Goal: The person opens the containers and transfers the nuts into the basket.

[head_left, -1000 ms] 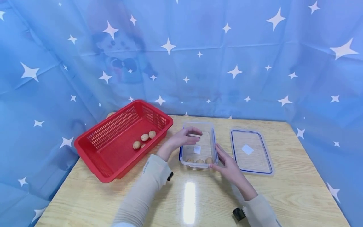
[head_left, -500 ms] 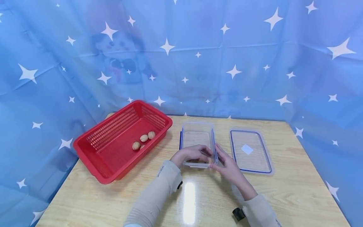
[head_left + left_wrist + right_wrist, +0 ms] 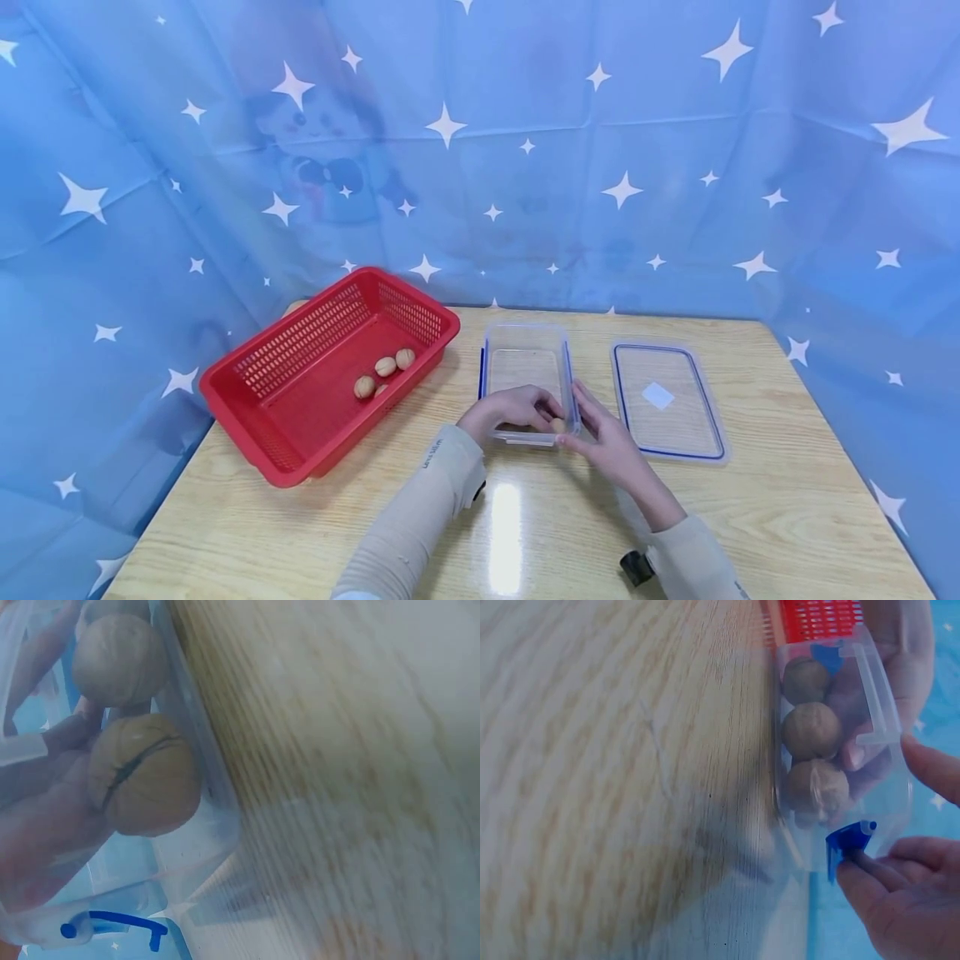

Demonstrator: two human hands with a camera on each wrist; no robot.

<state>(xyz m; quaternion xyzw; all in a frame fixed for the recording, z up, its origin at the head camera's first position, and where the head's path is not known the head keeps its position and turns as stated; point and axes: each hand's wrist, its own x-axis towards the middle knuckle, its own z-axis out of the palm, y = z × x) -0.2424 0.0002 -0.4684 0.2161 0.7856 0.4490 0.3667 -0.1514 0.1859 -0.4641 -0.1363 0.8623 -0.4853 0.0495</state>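
A clear lidless plastic container (image 3: 525, 337) stands mid-table. My left hand (image 3: 517, 407) reaches over its near rim, fingers curled down onto a walnut (image 3: 558, 426) in the front right corner. In the right wrist view, several walnuts (image 3: 811, 730) line the near wall, seen through the plastic, with a left fingertip against them. The left wrist view shows a cracked walnut (image 3: 146, 776) close behind the wall. My right hand (image 3: 606, 442) grips the container's right side, thumb at the front corner. Its fingers lie by a blue latch flap (image 3: 847, 840).
To the left, a red plastic basket (image 3: 300, 433) holds several walnuts (image 3: 386, 367). A clear lid (image 3: 667, 417) with a blue seal lies flat to the right. Behind the wooden table (image 3: 300, 533) hangs a blue star-patterned cloth (image 3: 525, 208).
My left hand has come down from above the container to the walnuts at its front, moving nearer and right, its fingers curling in. My right hand keeps its grip on the container.
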